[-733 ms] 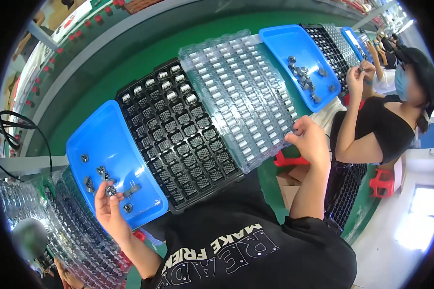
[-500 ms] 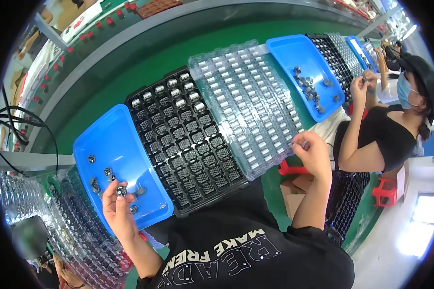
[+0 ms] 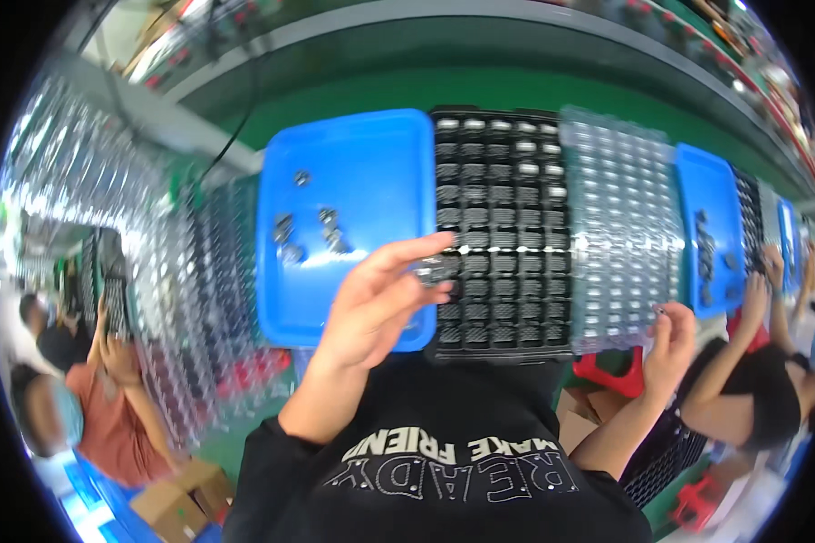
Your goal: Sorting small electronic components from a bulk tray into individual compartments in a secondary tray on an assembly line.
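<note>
My left hand pinches a small dark metal part between thumb and fingers, over the left edge of the black pocketed tray. Silvery pieces sit in several of that tray's far and right-hand pockets. The closed fingers of my right hand hold a tiny silvery piece, its shape too small to make out, by the near right corner of the clear plastic tray. Rows of small silver cylinders fill the clear tray. Several loose metal parts lie in the blue tray at left.
Stacked clear plastic trays stand at the left. Rightward along the bench are another blue tray with dark parts and a co-worker's hands. A red stool and cardboard boxes are below. Another person in an orange top is at far left.
My left hand has moved from above the blue tray to the black tray's left edge, still holding the metal part. My right hand remains beside the clear tray. The view has turned left.
</note>
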A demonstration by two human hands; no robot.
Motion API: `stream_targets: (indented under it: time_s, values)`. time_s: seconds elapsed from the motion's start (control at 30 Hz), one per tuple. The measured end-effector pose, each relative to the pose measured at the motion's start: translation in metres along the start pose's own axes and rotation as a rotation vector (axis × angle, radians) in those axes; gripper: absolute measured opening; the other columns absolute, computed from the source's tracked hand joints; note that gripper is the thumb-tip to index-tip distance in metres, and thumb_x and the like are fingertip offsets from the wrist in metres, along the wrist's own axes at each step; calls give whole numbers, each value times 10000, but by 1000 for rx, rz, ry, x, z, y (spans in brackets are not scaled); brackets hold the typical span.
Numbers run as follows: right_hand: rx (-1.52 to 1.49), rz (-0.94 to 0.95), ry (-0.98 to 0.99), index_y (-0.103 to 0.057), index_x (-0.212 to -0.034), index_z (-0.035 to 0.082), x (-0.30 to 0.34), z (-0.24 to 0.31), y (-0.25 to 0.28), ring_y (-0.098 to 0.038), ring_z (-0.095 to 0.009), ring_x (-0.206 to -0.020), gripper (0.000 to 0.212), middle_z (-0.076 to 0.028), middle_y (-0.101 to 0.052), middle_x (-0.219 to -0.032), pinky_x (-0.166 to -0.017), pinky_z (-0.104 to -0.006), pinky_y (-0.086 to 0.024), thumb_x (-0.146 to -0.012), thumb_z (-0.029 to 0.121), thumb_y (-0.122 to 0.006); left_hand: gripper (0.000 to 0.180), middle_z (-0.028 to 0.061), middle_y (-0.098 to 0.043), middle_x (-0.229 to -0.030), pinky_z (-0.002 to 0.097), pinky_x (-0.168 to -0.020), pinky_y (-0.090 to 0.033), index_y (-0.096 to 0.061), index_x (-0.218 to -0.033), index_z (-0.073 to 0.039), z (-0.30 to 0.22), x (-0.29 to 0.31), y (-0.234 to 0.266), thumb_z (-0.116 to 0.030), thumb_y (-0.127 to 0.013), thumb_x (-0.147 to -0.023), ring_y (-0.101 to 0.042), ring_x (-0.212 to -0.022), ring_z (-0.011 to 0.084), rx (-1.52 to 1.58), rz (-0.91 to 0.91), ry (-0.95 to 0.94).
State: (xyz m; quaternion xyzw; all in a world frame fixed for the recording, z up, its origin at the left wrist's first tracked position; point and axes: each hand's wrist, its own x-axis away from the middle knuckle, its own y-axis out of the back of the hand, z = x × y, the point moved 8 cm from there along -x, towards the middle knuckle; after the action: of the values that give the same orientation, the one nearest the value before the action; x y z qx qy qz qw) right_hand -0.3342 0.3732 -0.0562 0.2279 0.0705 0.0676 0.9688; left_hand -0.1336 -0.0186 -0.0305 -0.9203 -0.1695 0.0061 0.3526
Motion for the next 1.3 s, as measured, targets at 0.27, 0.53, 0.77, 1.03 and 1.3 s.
stream_targets:
  time_s: [0.27, 0.53, 0.77, 1.03, 1.3]
  values:
    - [-628, 430, 47, -633, -1117, -34, 28, 132, -153, -696, -164, -820, 166, -141, -703, -1052, -762, -277, -569, -956, 1, -651, 499, 166, -595, -1348, 345, -919, -563, -526, -1423, 24, -5, 5, -15, -73, -684, -960, -657, -1040, 192, -100, 11, -82]
    - [-376, 526, 653, -704, -999, -61, 49, 228, -184, -699, -212, -788, 254, -146, -732, -910, -721, -304, -556, -769, -53, -811, 394, 97, -691, -1052, 266, -731, -523, -608, -1215, 27, -17, 20, -26, -326, -608, -1040, -657, -803, 133, -303, -4, -136]
    - [-337, 466, 846, -753, -1009, 5, 62, 249, -188, -693, -229, -753, 342, -111, -719, -897, -639, -308, -565, -696, 34, -886, 428, 75, -689, -1088, 280, -861, -497, -641, -1193, 33, -29, 25, -35, -366, -583, -1050, -637, -965, 127, -433, -20, -183]
    - [-319, 450, 890, -742, -975, -9, 67, 248, -186, -695, -235, -746, 327, -128, -711, -872, -638, -304, -558, -723, 124, -902, 314, 57, -662, -1091, 238, -735, -544, -626, -1239, 10, -25, 27, -35, -244, -570, -1063, -631, -847, 90, -356, 40, -227]
    - [-229, 462, 902, -737, -975, -4, 73, 249, -186, -700, -249, -749, 333, -131, -719, -879, -649, -314, -567, -692, 73, -895, 288, 55, -676, -1063, 238, -723, -535, -629, -1236, 7, -19, 29, -29, -212, -590, -1053, -633, -825, 89, -364, 59, -173]
